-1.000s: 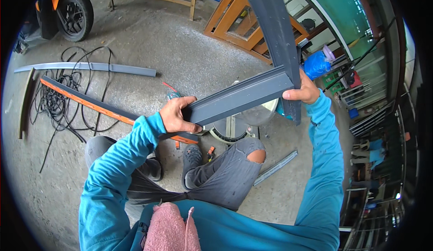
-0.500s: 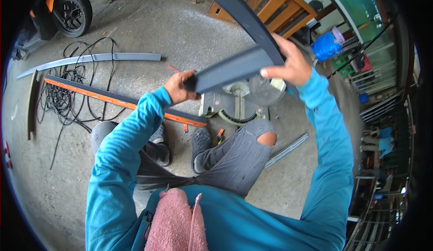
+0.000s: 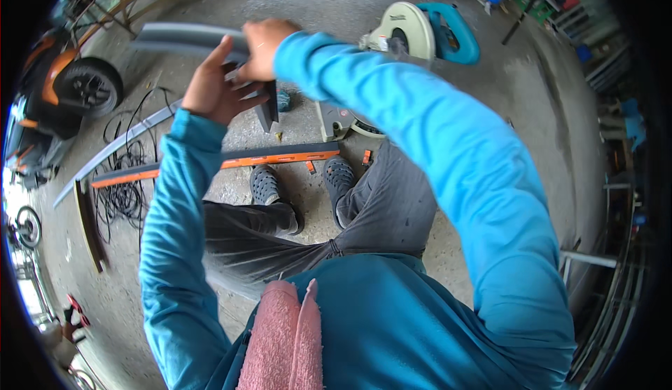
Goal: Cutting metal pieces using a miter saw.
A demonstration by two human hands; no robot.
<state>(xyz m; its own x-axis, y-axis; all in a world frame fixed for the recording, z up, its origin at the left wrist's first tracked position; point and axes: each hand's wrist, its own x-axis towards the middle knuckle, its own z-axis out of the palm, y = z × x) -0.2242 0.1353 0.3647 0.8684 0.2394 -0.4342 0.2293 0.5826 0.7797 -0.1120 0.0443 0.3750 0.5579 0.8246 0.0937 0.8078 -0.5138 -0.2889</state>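
Black cables (image 3: 122,180) coil on the bare concrete floor (image 3: 518,103) at far left, beside a long grey strip (image 3: 112,153) and an orange-edged bar (image 3: 231,162). Open floor lies beyond them. Raised before the chest, a grey metal profile (image 3: 183,38) is smooth and slightly curved. The left hand (image 3: 210,89) cups it from below; the right hand (image 3: 262,48) is closed over its top. Further right sits a round-guarded, teal-handled chop saw (image 3: 413,29).
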